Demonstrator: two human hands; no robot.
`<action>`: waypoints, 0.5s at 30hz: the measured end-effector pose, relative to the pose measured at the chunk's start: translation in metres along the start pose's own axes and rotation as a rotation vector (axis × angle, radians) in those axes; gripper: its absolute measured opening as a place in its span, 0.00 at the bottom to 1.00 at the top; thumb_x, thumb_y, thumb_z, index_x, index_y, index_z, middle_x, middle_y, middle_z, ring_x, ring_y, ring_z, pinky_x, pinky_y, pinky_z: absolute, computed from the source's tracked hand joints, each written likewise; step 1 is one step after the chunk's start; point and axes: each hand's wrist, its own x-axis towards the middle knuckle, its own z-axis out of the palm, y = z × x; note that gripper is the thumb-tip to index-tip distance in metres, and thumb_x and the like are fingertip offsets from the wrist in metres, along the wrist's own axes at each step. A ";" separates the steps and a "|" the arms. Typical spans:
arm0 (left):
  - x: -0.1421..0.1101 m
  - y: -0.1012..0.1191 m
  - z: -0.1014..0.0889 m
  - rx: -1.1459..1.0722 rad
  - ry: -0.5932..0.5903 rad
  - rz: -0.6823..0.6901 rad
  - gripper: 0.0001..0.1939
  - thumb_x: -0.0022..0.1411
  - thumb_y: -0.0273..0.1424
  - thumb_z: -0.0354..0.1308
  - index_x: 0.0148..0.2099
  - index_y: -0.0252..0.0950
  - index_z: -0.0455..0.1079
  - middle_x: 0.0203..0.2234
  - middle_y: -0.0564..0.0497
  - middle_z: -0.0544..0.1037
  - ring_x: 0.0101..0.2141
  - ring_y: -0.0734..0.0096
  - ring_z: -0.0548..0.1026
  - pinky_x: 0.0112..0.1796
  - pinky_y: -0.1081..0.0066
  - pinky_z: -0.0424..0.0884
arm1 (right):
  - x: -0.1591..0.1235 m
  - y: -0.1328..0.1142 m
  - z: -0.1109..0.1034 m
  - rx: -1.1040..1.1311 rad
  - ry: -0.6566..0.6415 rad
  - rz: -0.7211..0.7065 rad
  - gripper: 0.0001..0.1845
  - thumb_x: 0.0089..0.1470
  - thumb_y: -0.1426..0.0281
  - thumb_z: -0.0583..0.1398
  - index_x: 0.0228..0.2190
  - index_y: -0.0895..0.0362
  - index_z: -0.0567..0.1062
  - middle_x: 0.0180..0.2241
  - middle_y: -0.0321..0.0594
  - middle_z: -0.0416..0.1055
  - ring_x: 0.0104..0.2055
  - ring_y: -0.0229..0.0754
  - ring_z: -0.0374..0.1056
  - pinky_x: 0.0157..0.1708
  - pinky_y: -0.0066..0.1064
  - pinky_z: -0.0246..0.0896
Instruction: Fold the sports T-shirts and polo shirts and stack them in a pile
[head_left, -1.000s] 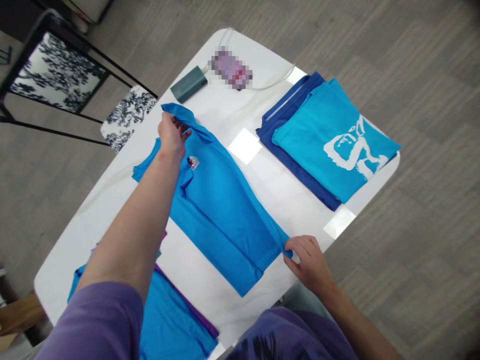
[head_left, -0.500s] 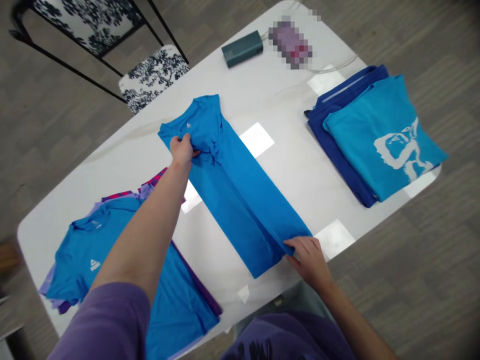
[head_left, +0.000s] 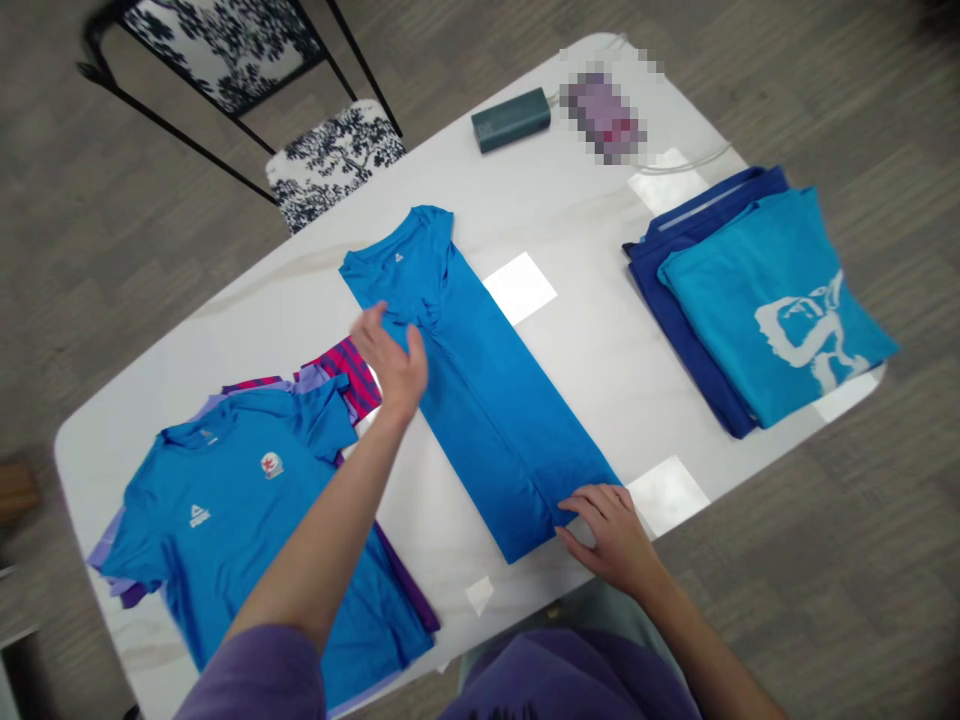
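A blue T-shirt point(head_left: 487, 400) lies in a long narrow strip down the middle of the table, its sides folded inward and its collar at the far end. Over its left edge, below the collar, hovers my left hand point(head_left: 394, 360), fingers spread and holding nothing. My right hand point(head_left: 606, 525) is at the hem on the near end, fingers apart and fingertips on or just above the cloth. To the left, another blue T-shirt point(head_left: 247, 520) with small chest logos is spread flat over purple and red-striped garments point(head_left: 349, 372), partly behind my left forearm.
On the right side of the white table point(head_left: 585, 380) is a folded stack, a light blue shirt point(head_left: 727, 290) with a white print over dark blue cloth point(head_left: 675, 330). A dark green power bank point(head_left: 511, 120) and a cable lie at the back. A patterned chair point(head_left: 334, 160) stands beyond.
My left hand has let go of the shirt below its collar and moved down and right, opening. My right hand's fingers have loosened at the hem. The folded side lies flatter.
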 end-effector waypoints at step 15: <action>-0.155 0.045 -0.014 0.040 -0.446 0.157 0.43 0.68 0.48 0.65 0.80 0.43 0.64 0.77 0.43 0.63 0.78 0.42 0.55 0.76 0.43 0.49 | 0.393 -0.103 -0.026 -0.109 0.117 -0.072 0.27 0.71 0.52 0.62 0.57 0.61 0.75 0.55 0.56 0.77 0.56 0.57 0.72 0.55 0.45 0.63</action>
